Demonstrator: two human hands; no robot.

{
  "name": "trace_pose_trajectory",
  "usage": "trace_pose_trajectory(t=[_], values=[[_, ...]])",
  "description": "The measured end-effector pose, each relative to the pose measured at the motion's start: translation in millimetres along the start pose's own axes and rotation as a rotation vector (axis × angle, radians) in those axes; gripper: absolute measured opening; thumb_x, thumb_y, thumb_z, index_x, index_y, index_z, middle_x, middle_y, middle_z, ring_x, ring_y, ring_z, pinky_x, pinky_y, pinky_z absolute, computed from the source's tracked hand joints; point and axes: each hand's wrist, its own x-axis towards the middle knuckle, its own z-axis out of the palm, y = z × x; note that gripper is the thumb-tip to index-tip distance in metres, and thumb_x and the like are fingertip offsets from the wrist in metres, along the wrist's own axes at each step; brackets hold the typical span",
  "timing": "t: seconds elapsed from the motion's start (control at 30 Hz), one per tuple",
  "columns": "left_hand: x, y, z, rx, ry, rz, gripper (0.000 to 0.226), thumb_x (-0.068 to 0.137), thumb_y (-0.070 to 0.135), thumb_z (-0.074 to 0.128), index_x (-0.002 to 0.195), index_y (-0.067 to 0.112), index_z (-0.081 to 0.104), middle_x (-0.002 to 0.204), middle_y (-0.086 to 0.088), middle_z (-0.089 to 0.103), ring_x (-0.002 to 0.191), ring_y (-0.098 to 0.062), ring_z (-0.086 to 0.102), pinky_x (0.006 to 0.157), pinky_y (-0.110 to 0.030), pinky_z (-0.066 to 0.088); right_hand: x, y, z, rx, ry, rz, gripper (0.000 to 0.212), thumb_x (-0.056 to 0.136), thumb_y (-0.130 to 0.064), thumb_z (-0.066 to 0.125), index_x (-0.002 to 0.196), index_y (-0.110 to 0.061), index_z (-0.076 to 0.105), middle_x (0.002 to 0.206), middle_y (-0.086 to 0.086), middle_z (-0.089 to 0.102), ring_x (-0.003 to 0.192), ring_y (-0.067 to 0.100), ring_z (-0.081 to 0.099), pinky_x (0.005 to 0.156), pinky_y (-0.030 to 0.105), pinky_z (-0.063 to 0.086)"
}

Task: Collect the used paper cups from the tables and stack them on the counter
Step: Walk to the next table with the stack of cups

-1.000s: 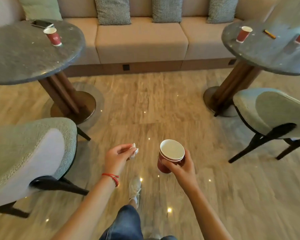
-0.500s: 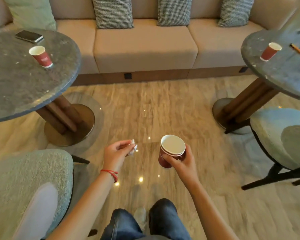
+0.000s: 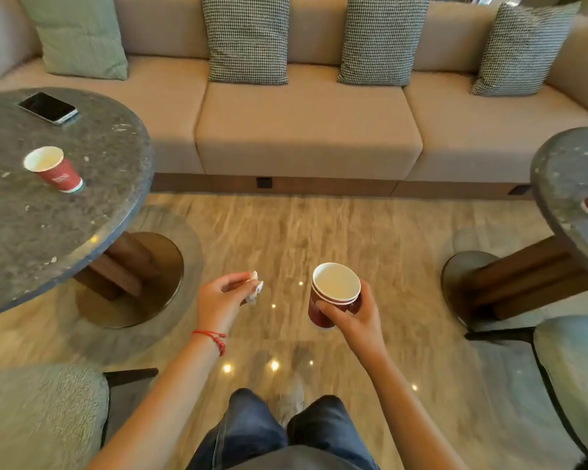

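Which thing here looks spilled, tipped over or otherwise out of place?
Nothing looks spilled or tipped. The red paper cup stands upright on the left round table, apart from the smartphone. The right hand holds nested cups upright; the left hand pinches a crumpled white scrap.

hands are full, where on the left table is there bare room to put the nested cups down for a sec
On the left table, the near half is bare stone, from the lone red cup toward the near rim. The strip between that cup and the phone is narrower. The right hand grips the nested cups; the left hand pinches a white scrap.
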Motion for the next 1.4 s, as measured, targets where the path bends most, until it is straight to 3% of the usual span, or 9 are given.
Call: trace_pose_trajectory(t=[0.43, 0.63, 0.8, 0.9, 1.03, 1.13, 1.2, 1.3, 1.4], values=[[184.2, 47.5, 37.5, -0.070, 0.089, -0.031, 0.013, 0.073, 0.006, 0.075, 0.081, 0.016, 0.072, 0.068, 0.001, 0.072, 0.067, -0.007, 0.069, 0.066, -0.021, 0.057, 207.0, -40.4, 50.0, -0.067, -0.082, -0.007, 0.057, 0.068, -0.013, 0.083, 0.108, -0.036, 0.050, 0.106, -0.012, 0.062, 0.093, -0.011, 0.059, 0.074, 0.007, 0.048], [256.8, 79.4, 32.0, -0.086, 0.178, -0.025, 0.014, 0.072, 0.004, 0.076, 0.083, 0.011, 0.072, 0.070, -0.001, 0.070, 0.061, -0.002, 0.067, 0.060, -0.015, 0.055, 288.4, -75.3, 92.2, -0.134, -0.174, -0.040, 0.058, 0.067, -0.021, 0.084, 0.108, -0.042, 0.049, 0.104, -0.020, 0.062, 0.096, -0.013, 0.057, 0.072, 0.009, 0.049], [299.0, 96.2, 22.4, -0.117, 0.259, -0.045, 0.013, 0.071, 0.006, 0.077, 0.081, 0.013, 0.073, 0.064, 0.002, 0.070, 0.062, -0.005, 0.066, 0.061, -0.017, 0.056, 339.4, -96.0, 125.6, -0.159, -0.259, -0.056, 0.064, 0.066, -0.024, 0.083, 0.118, -0.034, 0.047, 0.110, -0.019, 0.058, 0.099, -0.010, 0.057, 0.073, 0.011, 0.049], [314.4, 102.0, 14.8, -0.156, 0.332, -0.050, 0.015, 0.071, 0.003, 0.076, 0.085, 0.009, 0.072, 0.063, 0.004, 0.070, 0.058, -0.001, 0.066, 0.060, -0.015, 0.055, 368.4, -106.2, 148.2, -0.195, -0.345, -0.075, 0.058, 0.066, -0.024, 0.084, 0.108, -0.042, 0.047, 0.105, -0.022, 0.058, 0.096, -0.015, 0.055, 0.071, 0.011, 0.049], [328.7, 110.0, 2.0, -0.196, 0.491, -0.059, 0.016, 0.074, 0.003, 0.075, 0.089, 0.004, 0.071, 0.070, -0.002, 0.068, 0.054, 0.004, 0.063, 0.054, -0.009, 0.050, 405.1, -121.1, 183.8, -0.221, -0.514, -0.116, 0.062, 0.067, -0.023, 0.083, 0.112, -0.040, 0.045, 0.109, -0.021, 0.056, 0.098, -0.016, 0.054, 0.075, 0.007, 0.048], [332.3, 113.8, -8.3, -0.261, 0.632, -0.067, 0.010, 0.075, 0.005, 0.074, 0.084, 0.006, 0.070, 0.056, 0.008, 0.069, 0.051, 0.005, 0.061, 0.050, -0.008, 0.048, 427.8, -132.0, 215.0, -0.241, -0.676, -0.143, 0.061, 0.067, -0.021, 0.084, 0.109, -0.041, 0.046, 0.110, -0.020, 0.057, 0.100, -0.012, 0.055, 0.077, 0.009, 0.049], [331.8, 115.1, -15.4, -0.285, 0.736, -0.066, 0.007, 0.075, 0.005, 0.074, 0.081, 0.008, 0.070, 0.051, 0.014, 0.067, 0.052, 0.006, 0.062, 0.051, -0.008, 0.048, 439.4, -139.3, 237.7, -0.264, -0.787, -0.154, 0.063, 0.066, -0.021, 0.084, 0.112, -0.040, 0.045, 0.111, -0.021, 0.056, 0.101, -0.008, 0.056, 0.080, 0.014, 0.048], [326.5, 112.8, -26.6, -0.344, 0.872, -0.095, 0.009, 0.075, 0.004, 0.074, 0.083, 0.007, 0.071, 0.057, 0.011, 0.068, 0.056, 0.000, 0.063, 0.061, -0.022, 0.056, 449.5, -146.7, 270.6, -0.283, -0.933, -0.165, 0.065, 0.067, -0.021, 0.083, 0.118, -0.033, 0.045, 0.109, -0.023, 0.055, 0.099, -0.008, 0.056, 0.081, 0.013, 0.047], [315.8, 107.4, -37.4, -0.400, 0.997, -0.089, 0.011, 0.075, 0.001, 0.072, 0.083, 0.007, 0.071, 0.056, 0.015, 0.069, 0.056, 0.005, 0.063, 0.055, -0.013, 0.053, 449.5, -150.9, 301.7, -0.313, -1.071, -0.179, 0.069, 0.067, -0.024, 0.083, 0.123, -0.028, 0.043, 0.112, -0.022, 0.054, 0.103, -0.002, 0.055, 0.082, 0.015, 0.048]])
